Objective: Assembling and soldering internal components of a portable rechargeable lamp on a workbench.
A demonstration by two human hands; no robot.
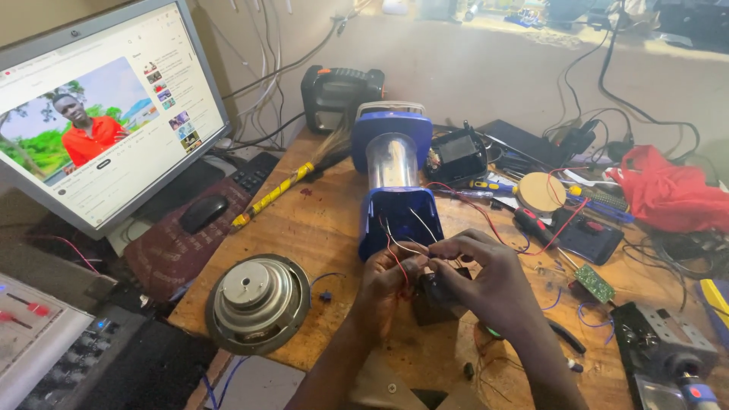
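My left hand [386, 285] and my right hand [486, 277] meet over the wooden workbench [326, 228], their fingertips pinching thin red and white wires [401, 244]. The wires run up into the open base of a blue lantern [393, 182] with a clear cylinder in its middle, lying on its side just beyond my hands. Under my hands sits a small dark block [437, 300], partly hidden by my fingers.
A round speaker driver [257, 302] lies front left. A monitor [99, 114], keyboard and mouse [203, 212] are at the left. Screwdrivers, a green circuit board [594, 282], a red cloth [668, 190], a black open casing [458, 156] and cables crowd the right side.
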